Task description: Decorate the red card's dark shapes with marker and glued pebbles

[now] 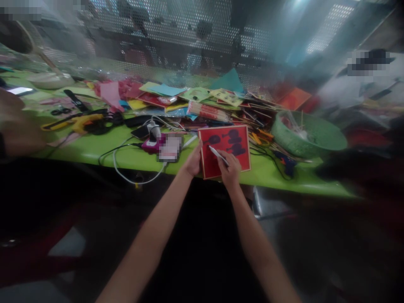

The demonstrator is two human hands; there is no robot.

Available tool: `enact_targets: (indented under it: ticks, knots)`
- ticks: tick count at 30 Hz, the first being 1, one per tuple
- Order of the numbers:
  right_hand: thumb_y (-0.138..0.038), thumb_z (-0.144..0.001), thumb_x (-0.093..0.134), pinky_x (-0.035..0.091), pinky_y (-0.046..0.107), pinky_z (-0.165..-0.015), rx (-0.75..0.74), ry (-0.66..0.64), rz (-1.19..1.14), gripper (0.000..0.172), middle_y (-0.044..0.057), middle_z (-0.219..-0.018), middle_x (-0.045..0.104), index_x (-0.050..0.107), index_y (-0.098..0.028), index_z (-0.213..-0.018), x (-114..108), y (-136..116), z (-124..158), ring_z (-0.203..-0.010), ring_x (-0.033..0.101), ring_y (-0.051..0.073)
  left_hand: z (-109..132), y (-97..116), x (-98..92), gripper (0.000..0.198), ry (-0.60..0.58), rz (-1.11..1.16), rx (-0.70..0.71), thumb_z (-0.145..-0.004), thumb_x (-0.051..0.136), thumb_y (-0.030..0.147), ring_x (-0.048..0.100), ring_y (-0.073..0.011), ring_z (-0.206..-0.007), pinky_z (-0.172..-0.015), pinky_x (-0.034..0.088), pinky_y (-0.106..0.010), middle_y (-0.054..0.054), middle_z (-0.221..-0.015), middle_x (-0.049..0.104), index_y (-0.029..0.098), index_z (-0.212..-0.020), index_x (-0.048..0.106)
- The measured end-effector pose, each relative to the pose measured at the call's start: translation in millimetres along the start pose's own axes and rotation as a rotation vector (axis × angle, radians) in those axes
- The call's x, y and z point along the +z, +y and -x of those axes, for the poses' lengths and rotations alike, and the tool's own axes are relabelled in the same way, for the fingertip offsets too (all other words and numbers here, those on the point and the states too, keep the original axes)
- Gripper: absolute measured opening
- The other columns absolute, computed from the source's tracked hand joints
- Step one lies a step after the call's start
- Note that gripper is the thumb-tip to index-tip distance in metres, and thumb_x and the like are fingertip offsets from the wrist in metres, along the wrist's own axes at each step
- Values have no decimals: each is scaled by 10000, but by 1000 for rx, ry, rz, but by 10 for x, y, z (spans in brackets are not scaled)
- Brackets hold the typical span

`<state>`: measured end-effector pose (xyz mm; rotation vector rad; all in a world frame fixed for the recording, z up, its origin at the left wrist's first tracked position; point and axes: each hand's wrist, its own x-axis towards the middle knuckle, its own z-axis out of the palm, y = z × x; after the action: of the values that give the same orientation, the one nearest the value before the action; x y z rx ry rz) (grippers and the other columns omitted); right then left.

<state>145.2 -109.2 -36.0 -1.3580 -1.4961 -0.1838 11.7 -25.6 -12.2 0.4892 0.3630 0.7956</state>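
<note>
A square red board (217, 164) with a pale thin frame and dark rounded shapes on it is tilted up at the table's front edge. My left hand (195, 162) grips the board by its left edge; its fingers are partly hidden behind it. Over the lower middle of the board, my right hand (231, 170) is closed around a white pen (217, 154). The pen points up and left, its tip close to the red face near one dark shape. Whether the tip touches the surface I cannot tell.
The green table (151, 166) bears a phone (170, 147), a purple power adapter (153, 144) with cables, yellow glue gun (83, 123), blue glue gun (285, 162) and coloured paper (167, 89). A green basin (309, 141) stands right. Another person's arm (22, 126) is at left.
</note>
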Motion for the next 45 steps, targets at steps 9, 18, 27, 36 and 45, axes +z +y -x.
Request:
enact_targets:
  ticks: [9,18,27,36,45]
  knots:
    - [-408,-1078,548,559,378,-879,-22,24,-15,311,86,-1113,840,776,-242,-1208,-4,-8,-4,-960,771,235,-25,-13,-29,473,-3,12,7,-1073,542,511,812,-261,-1041,-1063,609,-419,-111,-1139,832,153,-1324,721]
    - [-413,-1075,544,559,388,-887,5,29,-6,309,80,-1127,838,777,-261,-1209,15,7,5,-967,769,237,-7,1,-7,509,-6,16,2,-1066,549,539,813,-264,-1042,-1031,626,-404,-116,-1157,829,154,-1358,707]
    - [-382,-1059,566,564,382,-897,19,-7,-10,275,64,-1119,839,784,-272,-1186,-16,-5,15,-978,766,230,-39,-20,-38,489,-23,30,18,-1082,527,494,811,-254,-1052,-1073,602,-404,-104,-1175,827,173,-1419,677]
    - [-425,-1068,550,575,403,-915,25,16,-36,312,84,-1136,838,781,-264,-1203,1,-9,-12,-994,768,245,-35,-9,-34,528,-30,35,-1,-1053,571,545,804,-276,-1083,-1073,602,-426,-114,-1182,824,168,-1406,682]
    - [-390,-1058,574,569,395,-916,27,2,-39,280,74,-1133,837,786,-265,-1191,-13,-1,4,-986,765,240,-52,-21,-46,501,-24,7,30,-1067,556,521,802,-266,-1088,-1084,595,-418,-114,-1180,824,159,-1381,700]
